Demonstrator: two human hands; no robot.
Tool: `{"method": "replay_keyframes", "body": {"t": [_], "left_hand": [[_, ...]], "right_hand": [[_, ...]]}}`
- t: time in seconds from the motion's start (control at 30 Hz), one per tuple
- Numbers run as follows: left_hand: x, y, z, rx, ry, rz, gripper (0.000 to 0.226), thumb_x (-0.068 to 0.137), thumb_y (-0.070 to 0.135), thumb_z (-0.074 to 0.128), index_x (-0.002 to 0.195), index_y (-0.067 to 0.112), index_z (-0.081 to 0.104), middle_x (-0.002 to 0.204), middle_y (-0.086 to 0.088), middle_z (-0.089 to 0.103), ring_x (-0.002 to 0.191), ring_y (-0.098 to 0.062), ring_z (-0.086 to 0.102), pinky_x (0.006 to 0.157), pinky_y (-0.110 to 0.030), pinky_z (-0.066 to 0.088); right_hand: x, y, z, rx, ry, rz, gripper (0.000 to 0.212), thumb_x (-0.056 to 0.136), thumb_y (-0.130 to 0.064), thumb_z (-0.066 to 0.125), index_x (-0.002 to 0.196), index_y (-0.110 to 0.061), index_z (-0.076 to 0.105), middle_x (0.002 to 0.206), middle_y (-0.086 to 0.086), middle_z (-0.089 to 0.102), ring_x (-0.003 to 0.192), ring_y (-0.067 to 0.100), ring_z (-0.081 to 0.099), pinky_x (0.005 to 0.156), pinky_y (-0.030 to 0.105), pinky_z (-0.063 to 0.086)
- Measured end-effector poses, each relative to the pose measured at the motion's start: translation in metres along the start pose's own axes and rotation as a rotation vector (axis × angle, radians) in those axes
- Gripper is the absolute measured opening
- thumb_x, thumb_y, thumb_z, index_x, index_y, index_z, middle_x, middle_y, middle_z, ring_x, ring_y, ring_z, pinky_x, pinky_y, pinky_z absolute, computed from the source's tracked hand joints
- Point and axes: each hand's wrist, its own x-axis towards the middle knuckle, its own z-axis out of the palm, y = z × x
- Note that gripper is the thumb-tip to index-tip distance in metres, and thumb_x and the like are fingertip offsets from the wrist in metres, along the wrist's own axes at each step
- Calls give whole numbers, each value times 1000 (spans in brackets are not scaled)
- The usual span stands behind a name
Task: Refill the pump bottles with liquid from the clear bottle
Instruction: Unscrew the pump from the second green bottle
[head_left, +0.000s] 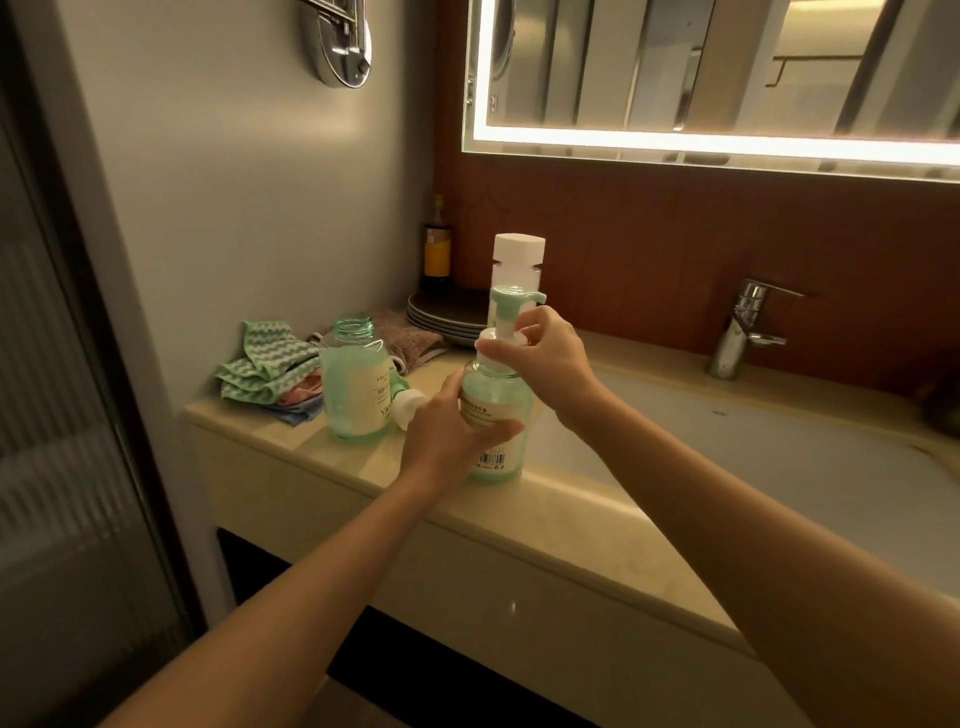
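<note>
Head: L hand grips pump bottle (upright), R hand pinches collar.

This is a bathroom. A stone counter holds a sunken basin with a chrome tap, and a mirror with a lit edge hangs above it.

I face a white sink set in a beige surface. Behind the sink, a chrome tap and a reddish wood panel; above it, a light-edged mirror; left of it, a grey wall.
</note>
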Motion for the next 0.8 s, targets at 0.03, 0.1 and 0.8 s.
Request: {"method": "replay_keyframes", "body": {"t": [0.03,0.1,0.8], "left_hand": [[0,0,0,2,-2,1,64,63,41,80,117,21,52,104,4,65,94,-14,62,81,-40,54],[0,1,0,12,-3,5,64,63,41,80,116,20,52,105,4,65,93,-14,62,80,-38,54],[-4,0,0,-1,10,21,64,64,40,80,119,20,52,105,5,65,94,-15,63,79,-38,54]], "right_hand": [[-1,-1,0,19,-23,2,45,81,-25,69,119,-11,49,114,7,57,102,19,56,80,27,46],[-3,-3,0,89,-86,11,49,86,-19,61,131,-13,43,122,9,56,110,22,55,86,30,46],[5,-3,13,-225,89,-63,70,72,-45,73,125,-11,42,123,7,46,112,21,45,98,36,42]]}}
